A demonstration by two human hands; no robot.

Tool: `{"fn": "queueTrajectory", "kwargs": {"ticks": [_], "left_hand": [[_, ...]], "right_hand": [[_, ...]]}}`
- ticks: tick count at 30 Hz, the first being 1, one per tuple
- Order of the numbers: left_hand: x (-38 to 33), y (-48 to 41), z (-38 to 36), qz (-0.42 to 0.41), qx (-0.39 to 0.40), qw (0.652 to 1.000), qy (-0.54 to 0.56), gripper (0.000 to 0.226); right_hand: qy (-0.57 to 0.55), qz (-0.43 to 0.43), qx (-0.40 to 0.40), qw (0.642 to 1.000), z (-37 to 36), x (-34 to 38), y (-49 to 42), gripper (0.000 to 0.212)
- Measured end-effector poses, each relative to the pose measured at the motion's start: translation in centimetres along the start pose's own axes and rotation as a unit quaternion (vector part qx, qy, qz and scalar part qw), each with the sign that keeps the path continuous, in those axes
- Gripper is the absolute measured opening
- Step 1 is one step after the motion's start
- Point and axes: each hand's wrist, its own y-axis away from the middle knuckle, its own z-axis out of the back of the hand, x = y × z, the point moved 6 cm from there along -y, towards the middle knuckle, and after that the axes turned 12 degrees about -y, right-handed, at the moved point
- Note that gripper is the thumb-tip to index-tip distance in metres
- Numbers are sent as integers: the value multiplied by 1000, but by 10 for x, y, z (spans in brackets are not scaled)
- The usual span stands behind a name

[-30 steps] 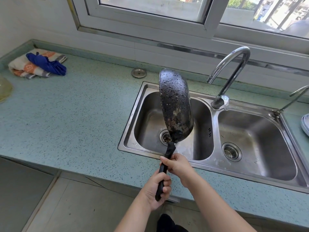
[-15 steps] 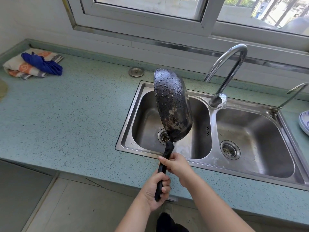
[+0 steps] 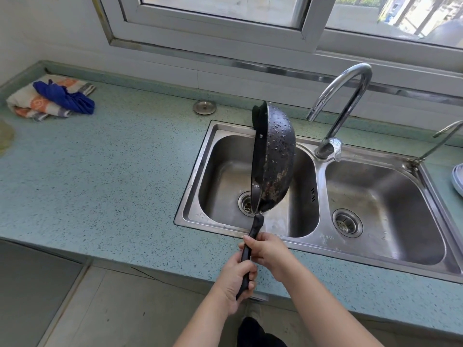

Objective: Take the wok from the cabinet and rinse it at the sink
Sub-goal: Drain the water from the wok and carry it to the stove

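Plate (image 3: pixel 458 178) cut by right edge

You hold the black, water-beaded metal wok (image 3: pixel 274 159) on edge by its long black handle (image 3: pixel 250 249), with both hands closed around it. Your right hand (image 3: pixel 269 252) takes the handle higher up, your left hand (image 3: pixel 235 279) just below it near the end. Above your grip, the wok's bowl hangs over the left basin of the stainless steel double sink (image 3: pixel 325 237), its rounded underside turned right toward the curved chrome faucet (image 3: pixel 343 106).
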Motion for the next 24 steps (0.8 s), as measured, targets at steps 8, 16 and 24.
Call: {"fn": "queueTrajectory", "kwargs": {"ticks": [8,16,24], "left_hand": [[-3,0,1,-11,-36,996,-77,19],[-10,3,-1,-29,-36,994,-102,21],[-7,-2,-5,-30,-52,990,-124,24]], "right_hand": [[-45,-3,10,999,1,-3,3,7],[-85,3,20,996,2,0,6,12],[-118,-7,13,993,4,-4,11,20]]}}
